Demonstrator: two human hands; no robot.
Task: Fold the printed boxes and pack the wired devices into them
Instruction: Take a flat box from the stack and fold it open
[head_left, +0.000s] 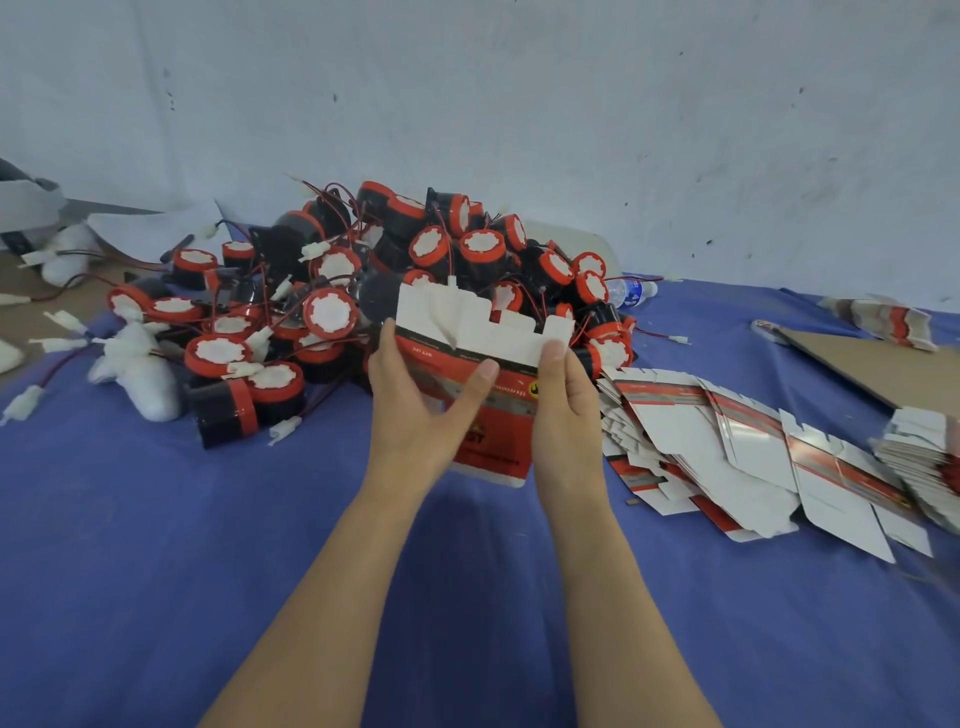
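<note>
Head view: left hand (415, 395) and right hand (563, 400) both grasping flat printed box (478, 332), raised above blue cloth (156, 519), centre. Device pile (363, 270) just behind, far centre. Flat box stack (727, 457) right, on cloth.

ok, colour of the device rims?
Red rims on the wired devices, white centres; head view.
</note>
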